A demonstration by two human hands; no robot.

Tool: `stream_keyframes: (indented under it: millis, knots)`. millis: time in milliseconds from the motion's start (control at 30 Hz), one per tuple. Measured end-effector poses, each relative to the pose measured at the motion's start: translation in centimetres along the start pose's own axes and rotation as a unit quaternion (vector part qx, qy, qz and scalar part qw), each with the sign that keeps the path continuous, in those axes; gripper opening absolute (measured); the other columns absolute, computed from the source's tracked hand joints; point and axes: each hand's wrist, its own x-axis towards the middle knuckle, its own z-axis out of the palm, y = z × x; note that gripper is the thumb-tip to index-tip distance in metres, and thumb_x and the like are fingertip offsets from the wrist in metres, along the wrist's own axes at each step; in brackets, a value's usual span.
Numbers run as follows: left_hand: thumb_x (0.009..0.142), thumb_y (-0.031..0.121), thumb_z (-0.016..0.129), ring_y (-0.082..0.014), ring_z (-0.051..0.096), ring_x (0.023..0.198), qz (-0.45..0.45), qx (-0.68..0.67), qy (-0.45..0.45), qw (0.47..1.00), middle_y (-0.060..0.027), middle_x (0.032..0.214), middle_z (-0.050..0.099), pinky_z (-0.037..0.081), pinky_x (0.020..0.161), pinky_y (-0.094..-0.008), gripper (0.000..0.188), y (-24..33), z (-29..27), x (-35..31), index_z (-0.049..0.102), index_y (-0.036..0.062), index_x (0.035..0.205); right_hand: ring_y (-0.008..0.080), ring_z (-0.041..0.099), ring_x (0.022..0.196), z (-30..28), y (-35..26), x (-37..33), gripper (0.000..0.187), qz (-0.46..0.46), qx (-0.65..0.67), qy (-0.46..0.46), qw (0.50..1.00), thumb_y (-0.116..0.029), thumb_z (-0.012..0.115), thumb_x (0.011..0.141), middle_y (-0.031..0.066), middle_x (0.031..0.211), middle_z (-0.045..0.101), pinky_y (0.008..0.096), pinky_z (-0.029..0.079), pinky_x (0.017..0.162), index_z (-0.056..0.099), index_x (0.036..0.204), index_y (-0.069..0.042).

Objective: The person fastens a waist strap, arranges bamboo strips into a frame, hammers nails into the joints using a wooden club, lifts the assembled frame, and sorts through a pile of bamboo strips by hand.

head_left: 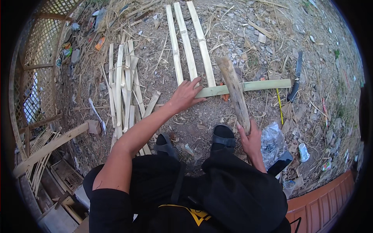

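A pale green bamboo strip (pixel 268 84) lies crosswise in front of me. My left hand (pixel 187 94) grips its left end between thumb and fingers, close to the lower ends of three long bamboo slats (pixel 183 37) that point away from me. In my right hand (pixel 251 140) is the near end of a thick, weathered wooden stick (pixel 232 83), fingers wrapped round it. The stick slants away to the left and crosses over the strip; whether the two touch, I cannot tell.
A heap of split bamboo slats (pixel 126 85) lies left of my feet. To the right are a dark curved tool (pixel 298 72), a yellow strip (pixel 279 106), a clear plastic bag (pixel 272 139), a phone-like black object (pixel 280 164) and a white cup (pixel 304 152). A wooden beam (pixel 50 149) and lattice panel (pixel 42 46) stand left.
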Motion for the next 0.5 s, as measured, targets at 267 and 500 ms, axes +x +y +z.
stream_keyframes:
  millis: [267, 500]
  knots:
    - [0.069, 0.068, 0.075, -0.0324, 0.033, 0.144, 0.026, 0.058, -0.025, 0.998, -0.0091, 0.156, 0.037, 0.029, 0.117, -0.0495, 0.102, -1.7, -0.5, 1.7, 0.041, 0.0182, 0.150, 0.0481, 0.066, 0.072, -1.9, -0.6, 0.5, 0.041, 0.057, -0.029, -0.107, 0.992, -0.036, 0.066, 0.095, 0.0271, 0.075, 0.066, 0.0527, 0.049, 0.066, 0.056, 0.114, -0.001]
    - [0.048, 0.084, 0.074, -0.0281, 0.014, 0.155, 0.092, 0.062, -0.149, 0.983, -0.0063, 0.162, 0.031, 0.006, 0.125, -0.0562, 0.134, -3.8, -1.9, 3.8, 0.033, 0.0173, 0.157, 0.0490, 0.066, 0.077, -5.0, -2.1, 3.2, 0.042, 0.005, -0.088, -0.143, 0.986, -0.035, 0.066, 0.096, 0.0282, 0.079, 0.067, 0.0512, 0.050, 0.067, 0.056, 0.114, 0.001]
